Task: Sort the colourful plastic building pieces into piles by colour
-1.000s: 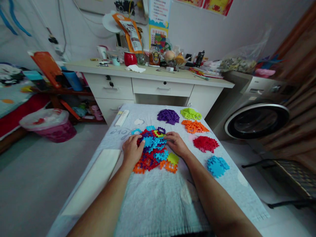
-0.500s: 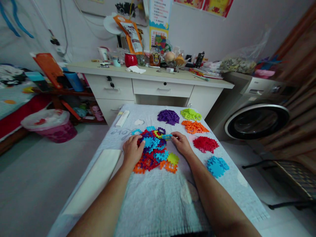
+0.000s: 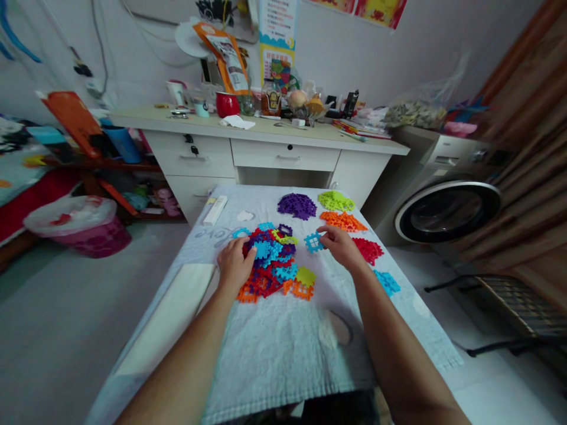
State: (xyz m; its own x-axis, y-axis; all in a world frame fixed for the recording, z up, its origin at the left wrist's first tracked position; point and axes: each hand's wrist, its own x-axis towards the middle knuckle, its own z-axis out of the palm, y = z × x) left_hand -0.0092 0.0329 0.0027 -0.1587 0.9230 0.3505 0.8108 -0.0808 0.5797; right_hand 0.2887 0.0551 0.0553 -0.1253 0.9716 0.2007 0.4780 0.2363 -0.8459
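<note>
A mixed heap of coloured plastic interlocking tiles (image 3: 272, 262) lies in the middle of a towel-covered table (image 3: 274, 348). My left hand (image 3: 234, 264) rests curled on the heap's left side, fingers on the tiles. My right hand (image 3: 341, 245) pinches a single blue tile (image 3: 313, 241) just right of the heap, lifted a little off the cloth. Sorted piles lie to the right: purple (image 3: 297, 206), lime green (image 3: 335, 201), orange (image 3: 343, 221), red (image 3: 368, 249) and blue (image 3: 387, 281).
A white box (image 3: 215, 210) lies at the table's far left, a folded white cloth (image 3: 170, 313) along its left edge. Beyond stand a cluttered white desk (image 3: 266, 150), a washing machine (image 3: 447, 200), a pink bin (image 3: 77, 227) and a chair (image 3: 518, 307) at right.
My right hand has pulled a blue tile out of the heap and carried it rightward. The left hand has stayed on the heap. The camera has shifted slightly.
</note>
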